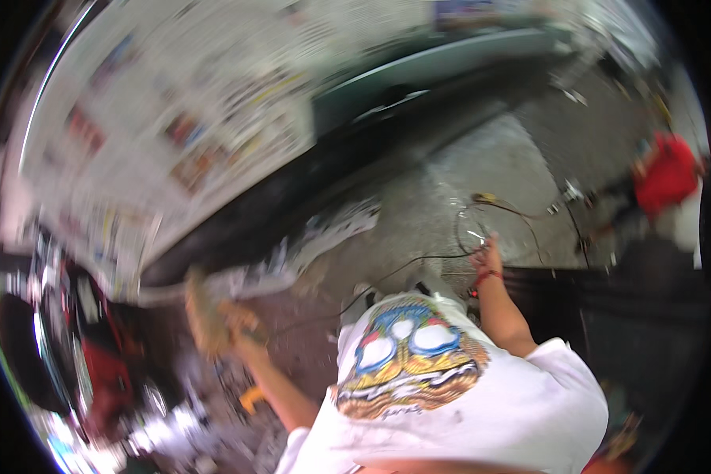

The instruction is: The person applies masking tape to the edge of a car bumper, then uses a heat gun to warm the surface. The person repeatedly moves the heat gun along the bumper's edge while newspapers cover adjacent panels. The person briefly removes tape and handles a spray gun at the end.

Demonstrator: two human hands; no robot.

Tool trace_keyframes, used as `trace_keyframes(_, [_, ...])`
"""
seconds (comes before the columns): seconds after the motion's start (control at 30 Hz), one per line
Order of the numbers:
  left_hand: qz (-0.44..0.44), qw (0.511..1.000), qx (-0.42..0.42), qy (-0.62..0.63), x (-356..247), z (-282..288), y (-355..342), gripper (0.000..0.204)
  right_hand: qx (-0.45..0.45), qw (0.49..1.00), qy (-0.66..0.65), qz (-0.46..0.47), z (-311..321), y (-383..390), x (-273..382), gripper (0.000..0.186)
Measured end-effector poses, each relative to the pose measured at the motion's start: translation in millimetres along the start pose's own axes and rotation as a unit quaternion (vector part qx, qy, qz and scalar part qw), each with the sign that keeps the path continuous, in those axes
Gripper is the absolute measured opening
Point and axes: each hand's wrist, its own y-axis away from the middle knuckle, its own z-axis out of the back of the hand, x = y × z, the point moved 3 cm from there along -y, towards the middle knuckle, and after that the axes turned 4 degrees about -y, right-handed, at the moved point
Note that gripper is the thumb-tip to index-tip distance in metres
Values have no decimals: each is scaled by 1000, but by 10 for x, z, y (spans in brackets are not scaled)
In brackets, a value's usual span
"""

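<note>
Out to the left, my left hand (243,322) is closed around a tan, elongated object (204,314); motion blur hides its exact kind. My right hand (488,256), with a red band at the wrist, is stretched ahead on the right. A thin dark cable (419,259) runs from near my left hand to my right fingers, which look closed on it. Ahead of me stands a dark car body panel (292,197). Newspaper sheets (237,87) cover the surface above it, and a strip of newspaper (292,265) hangs along its lower edge.
A red-and-black motorcycle (95,355) stands at the left. On the grey floor (490,166) lie looped cables with a yellow piece (484,198). A red object (667,178) is at the far right. An orange-yellow item (251,399) lies below my left arm.
</note>
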Motion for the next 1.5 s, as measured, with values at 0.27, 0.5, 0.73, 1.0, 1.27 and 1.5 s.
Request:
trace_keyframes(0.27, [51, 948, 257, -179, -331, -509, 626, 48, 31, 999, 11, -7, -87, 3, 121, 110])
trace_keyframes(0.5, [65, 991, 104, -53, -414, -4, -161, 38, 18, 1000, 7, 17, -275, 206, 137, 109])
trace_keyframes(0.73, [79, 965, -83, 236, -508, 855, -1462, 14, 48, 999, 15, -10, -316, 235, 2, 109])
trace_keyframes(1.0, [34, 960, -275, 27, 77, 1329, -1290, 28, 82, 997, -12, -3, -403, 242, -10, 106])
trace_keyframes(1.27, [39, 977, -20, -211, 1013, 339, -156, 37, 46, 999, -27, -1, -404, 112, 427, 99])
trace_keyframes(1.5, [22, 945, 213, -248, 1012, -1412, 1099, 44, 35, 998, -57, 13, -79, -193, 936, 78])
